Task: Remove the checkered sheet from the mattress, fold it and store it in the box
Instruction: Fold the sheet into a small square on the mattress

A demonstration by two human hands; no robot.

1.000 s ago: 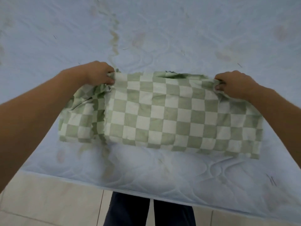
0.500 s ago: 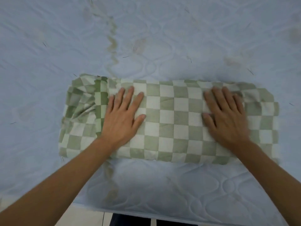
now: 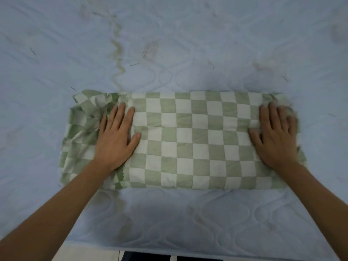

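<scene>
Head view, looking down at a pale blue quilted mattress (image 3: 169, 44) with a few stains. The checkered sheet (image 3: 188, 144), green and white, lies on it as a long folded band running left to right, near the mattress's front edge. The left hand (image 3: 116, 137) lies flat on the band towards its left end, fingers straight and slightly spread, palm down on the cloth. The right hand (image 3: 275, 136) lies flat in the same way near the right end, its outer fingers blurred. Neither hand pinches anything. Between them the top layer looks smooth and square. Left of the left hand the cloth is bunched and crumpled, with loose layers sticking out, and the right end looks a little ragged too. The step in hand seems to be pressing the fold flat. To do it well, the palms would likely sweep outward from the middle — pushing air and creases towards the ends. The crumpled left end wants squaring up first, or the next fold may come out lumpy and lopsided. No box is in view — the folding looks partly done, the storing not begun
</scene>
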